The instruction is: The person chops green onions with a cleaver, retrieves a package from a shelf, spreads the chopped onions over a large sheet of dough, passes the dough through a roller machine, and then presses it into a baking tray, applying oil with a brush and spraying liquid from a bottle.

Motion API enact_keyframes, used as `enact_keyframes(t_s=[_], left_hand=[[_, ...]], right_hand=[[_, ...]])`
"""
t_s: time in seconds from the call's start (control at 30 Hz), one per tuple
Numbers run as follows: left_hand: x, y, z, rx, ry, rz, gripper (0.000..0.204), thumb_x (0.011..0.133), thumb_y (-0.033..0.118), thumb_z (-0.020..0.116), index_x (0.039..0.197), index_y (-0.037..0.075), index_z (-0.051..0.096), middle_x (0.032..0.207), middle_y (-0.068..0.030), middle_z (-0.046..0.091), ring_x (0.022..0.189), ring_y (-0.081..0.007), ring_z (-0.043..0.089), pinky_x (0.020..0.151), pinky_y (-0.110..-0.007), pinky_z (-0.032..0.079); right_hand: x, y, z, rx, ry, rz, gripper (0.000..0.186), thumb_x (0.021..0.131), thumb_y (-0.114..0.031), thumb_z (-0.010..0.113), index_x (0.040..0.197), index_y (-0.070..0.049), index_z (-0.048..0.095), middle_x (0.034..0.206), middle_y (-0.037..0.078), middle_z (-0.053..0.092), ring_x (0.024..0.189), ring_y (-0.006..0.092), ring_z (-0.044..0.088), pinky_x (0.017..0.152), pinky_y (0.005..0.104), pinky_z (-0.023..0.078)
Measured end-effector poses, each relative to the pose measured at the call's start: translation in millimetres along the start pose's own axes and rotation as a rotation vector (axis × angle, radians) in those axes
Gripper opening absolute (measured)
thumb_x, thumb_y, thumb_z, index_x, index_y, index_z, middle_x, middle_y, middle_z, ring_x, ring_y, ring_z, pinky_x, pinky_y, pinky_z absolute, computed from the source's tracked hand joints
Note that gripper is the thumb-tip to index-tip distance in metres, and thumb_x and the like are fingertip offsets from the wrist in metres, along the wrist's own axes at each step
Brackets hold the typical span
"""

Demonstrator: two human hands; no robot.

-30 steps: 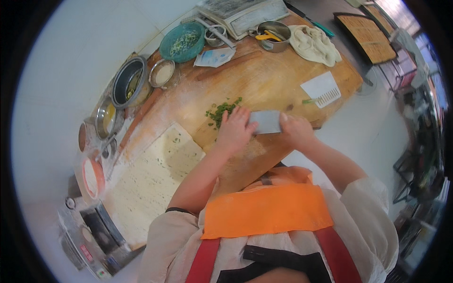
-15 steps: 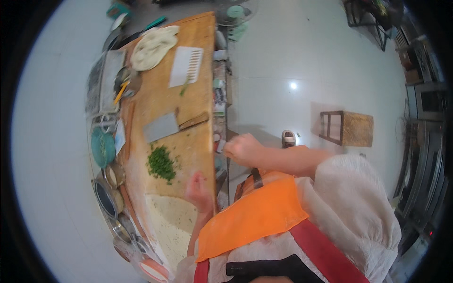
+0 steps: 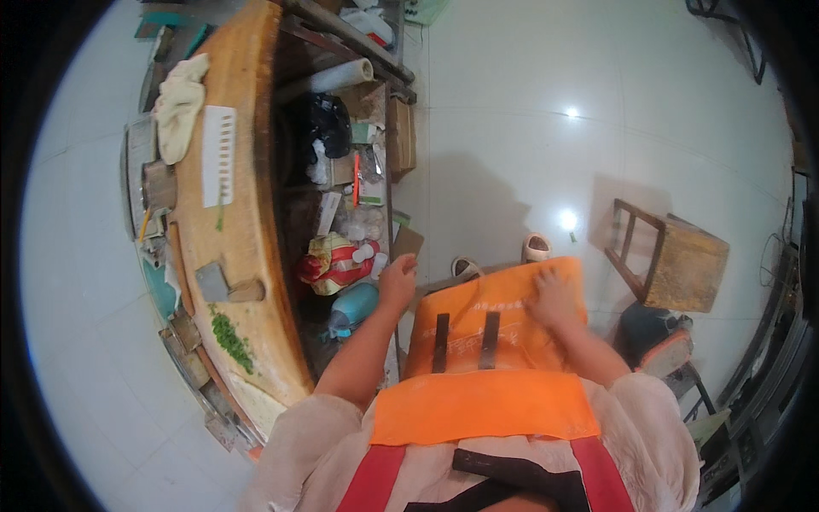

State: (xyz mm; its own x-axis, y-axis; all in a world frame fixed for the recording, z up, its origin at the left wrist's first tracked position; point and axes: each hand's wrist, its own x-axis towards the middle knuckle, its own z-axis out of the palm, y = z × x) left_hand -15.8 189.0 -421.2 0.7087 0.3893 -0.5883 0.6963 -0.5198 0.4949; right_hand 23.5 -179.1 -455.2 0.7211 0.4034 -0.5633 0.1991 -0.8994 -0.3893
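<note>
Beneath the wooden counter, an open shelf compartment holds a crumpled red-and-yellow packet, a light-blue bundle, a black bag and small white containers. Along the counter's far edge stand a metal pot and a teal bowl, their contents hidden. The orange apron, worn on the person's front, carries pale lettering, blurred here. The right grip lies against it, fingers spread. The left grip is beside the compartment, fingers half bent; I cannot tell whether it is closed on anything. Chopped greens lie near a cleaver.
</note>
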Motion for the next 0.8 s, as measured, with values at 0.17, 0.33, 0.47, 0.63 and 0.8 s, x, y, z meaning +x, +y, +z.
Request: enact_keyframes(t_s=[0.17, 0.33, 0.47, 0.63, 0.8], left_hand=[[114, -95, 66, 0.207, -0.138, -0.182, 0.05, 0.081, 0.026, 0.068, 0.125, 0.003, 0.06, 0.125, -0.0152, 0.064, 0.117, -0.0311, 0.059, 0.098, -0.039, 0.046], [235, -160, 135, 0.243, 0.244, -0.19, 0.065, 0.083, 0.034, 0.068, 0.136, 0.001, 0.048, 0.116, -0.0257, 0.064, 0.114, -0.041, 0.058, 0.099, -0.045, 0.045], [359, -179, 127, 0.169, 0.55, -0.375, 0.065, 0.088, 0.036, 0.063, 0.14, 0.003, 0.042, 0.12, -0.0269, 0.061, 0.112, -0.0424, 0.059, 0.098, -0.049, 0.045], [417, -86, 105, 0.102, 0.707, 0.025, 0.072, 0.087, 0.027, 0.066, 0.146, 0.003, 0.031, 0.129, -0.0281, 0.054, 0.118, -0.0395, 0.056, 0.099, -0.044, 0.046], [474, -53, 86, 0.236, 0.453, 0.013, 0.084, 0.08, 0.025, 0.074, 0.144, -0.006, 0.029, 0.14, -0.0273, 0.045, 0.128, -0.0397, 0.048, 0.105, -0.042, 0.042]], right_hand=[[75, 44, -11, 0.16, 0.043, 0.125, 0.04, 0.08, -0.029, 0.069, 0.108, -0.001, 0.066, 0.119, 0.015, 0.062, 0.117, 0.0312, 0.051, 0.102, 0.0472, 0.037], [114, 43, -8, 0.135, 0.292, 0.003, 0.032, 0.077, -0.016, 0.071, 0.103, 0.001, 0.063, 0.112, 0.016, 0.063, 0.11, 0.0335, 0.055, 0.099, 0.0443, 0.04], [134, 51, -1, 0.0, 0.438, -0.06, 0.03, 0.076, -0.012, 0.071, 0.101, 0.001, 0.063, 0.111, 0.016, 0.063, 0.109, 0.0344, 0.056, 0.099, 0.0465, 0.04], [132, 53, 4, -0.071, 0.479, -0.011, 0.03, 0.075, -0.009, 0.07, 0.102, 0.001, 0.062, 0.11, 0.016, 0.064, 0.109, 0.0356, 0.056, 0.102, 0.048, 0.038], [117, 47, 12, -0.069, 0.406, -0.012, 0.023, 0.077, -0.008, 0.068, 0.098, 0.0, 0.062, 0.105, 0.015, 0.064, 0.106, 0.0342, 0.058, 0.102, 0.0499, 0.037]])
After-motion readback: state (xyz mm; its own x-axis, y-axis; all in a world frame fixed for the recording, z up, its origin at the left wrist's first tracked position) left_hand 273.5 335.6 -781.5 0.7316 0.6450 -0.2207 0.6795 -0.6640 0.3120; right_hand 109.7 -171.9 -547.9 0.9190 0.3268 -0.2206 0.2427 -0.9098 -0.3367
